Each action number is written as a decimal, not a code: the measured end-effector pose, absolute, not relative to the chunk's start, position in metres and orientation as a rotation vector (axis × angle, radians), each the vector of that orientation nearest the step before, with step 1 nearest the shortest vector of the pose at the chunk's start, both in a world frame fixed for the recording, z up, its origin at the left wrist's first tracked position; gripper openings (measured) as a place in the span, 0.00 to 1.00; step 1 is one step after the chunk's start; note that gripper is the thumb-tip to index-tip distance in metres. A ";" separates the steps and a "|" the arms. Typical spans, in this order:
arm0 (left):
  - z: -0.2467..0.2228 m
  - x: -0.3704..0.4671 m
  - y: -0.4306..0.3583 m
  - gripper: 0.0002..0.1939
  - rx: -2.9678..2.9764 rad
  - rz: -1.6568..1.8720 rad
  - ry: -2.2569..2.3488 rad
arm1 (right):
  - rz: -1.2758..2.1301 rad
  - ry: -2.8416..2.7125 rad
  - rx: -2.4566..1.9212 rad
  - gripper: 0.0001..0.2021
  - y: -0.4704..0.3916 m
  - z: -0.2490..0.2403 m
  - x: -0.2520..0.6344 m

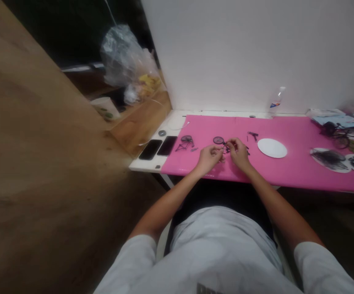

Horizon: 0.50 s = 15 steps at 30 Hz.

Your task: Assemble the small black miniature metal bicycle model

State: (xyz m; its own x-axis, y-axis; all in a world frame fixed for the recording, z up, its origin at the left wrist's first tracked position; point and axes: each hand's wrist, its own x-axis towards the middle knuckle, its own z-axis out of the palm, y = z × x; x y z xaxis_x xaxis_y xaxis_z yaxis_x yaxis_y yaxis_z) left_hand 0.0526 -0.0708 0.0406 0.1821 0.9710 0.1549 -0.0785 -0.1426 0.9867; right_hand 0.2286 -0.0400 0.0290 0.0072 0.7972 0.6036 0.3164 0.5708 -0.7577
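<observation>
The fingers of the left hand (210,159) and the right hand (238,154) are bent near small dark parts (227,150), left of the white plate (272,148); which fingers grip, I cannot tell. A wheel (218,140) is just beyond them. Farther left of the plate are a dark frame (185,144) and phones (167,145). The step seems to be fine handling; the next move calls for steady, light fingertips.

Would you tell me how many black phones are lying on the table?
2: one phone on the table's white left end, and the other just right of it, by the pink sheet.
</observation>
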 end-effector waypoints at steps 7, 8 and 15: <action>0.037 0.054 -0.071 0.17 1.405 1.220 0.950 | 0.433 -1.624 -1.009 0.10 -0.038 0.027 0.232; 0.036 0.054 -0.071 0.17 1.422 1.223 0.950 | 0.424 -1.626 -1.007 0.10 -0.038 0.028 0.232; 0.031 0.050 -0.070 0.13 1.627 1.247 1.014 | 0.437 -1.622 -1.021 0.12 -0.036 0.027 0.231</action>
